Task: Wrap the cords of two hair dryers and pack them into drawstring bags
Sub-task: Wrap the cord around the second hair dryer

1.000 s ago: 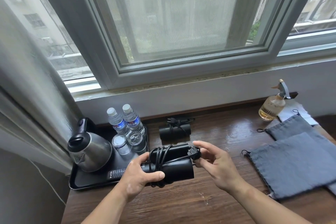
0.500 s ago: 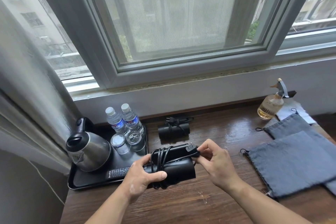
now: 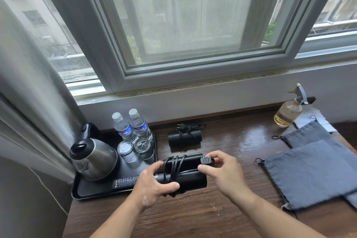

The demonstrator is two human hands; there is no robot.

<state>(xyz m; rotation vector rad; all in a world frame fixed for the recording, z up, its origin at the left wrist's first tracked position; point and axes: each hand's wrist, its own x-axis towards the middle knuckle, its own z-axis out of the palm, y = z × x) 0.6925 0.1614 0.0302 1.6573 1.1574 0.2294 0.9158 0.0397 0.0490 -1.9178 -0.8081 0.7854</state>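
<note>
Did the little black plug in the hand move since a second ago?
Yes. The right hand lifted the black plug slightly up and back along the black hair dryer, toward the second dryer by the wall.

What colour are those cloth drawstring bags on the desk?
Slate blue-grey cloth drawstring bags, clearest in the head view.

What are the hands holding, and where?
Left hand grips the hair dryer around its cord-wrapped end; right hand pinches the plug.

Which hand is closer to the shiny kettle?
Left. The left hand grips the hair dryer just right of the kettle and tray; the right hand, pinching the plug, is farther right.
</note>
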